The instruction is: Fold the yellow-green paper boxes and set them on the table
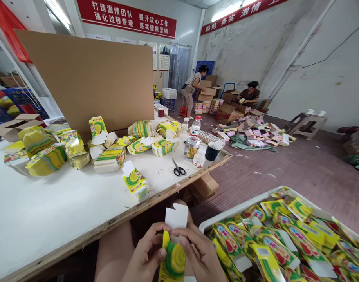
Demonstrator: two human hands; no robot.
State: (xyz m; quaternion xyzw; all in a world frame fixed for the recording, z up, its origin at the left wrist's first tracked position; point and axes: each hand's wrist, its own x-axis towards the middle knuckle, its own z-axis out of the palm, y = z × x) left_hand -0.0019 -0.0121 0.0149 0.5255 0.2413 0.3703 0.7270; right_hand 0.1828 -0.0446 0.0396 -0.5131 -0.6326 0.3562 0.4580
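Observation:
In the head view, a yellow and green small carton [174,260] is held upright over my lap, its white end flap [176,217] standing up. My left hand [148,250] grips its left side, thumb on the front and fingers at the top edge. On the right side, my right hand [198,248] pinches the carton near the base of the flap. Both hands are closed on it. Nearest on the table is a small stack of flat cartons [136,182].
The white table [64,207] bears bundles of flat cartons [110,156], black-handled scissors [179,169], a glass jar [192,148] and a dark mug [213,150]. A cardboard sheet [100,82] stands behind. At right is a white tub [205,224] of cartons. Two people work farther back.

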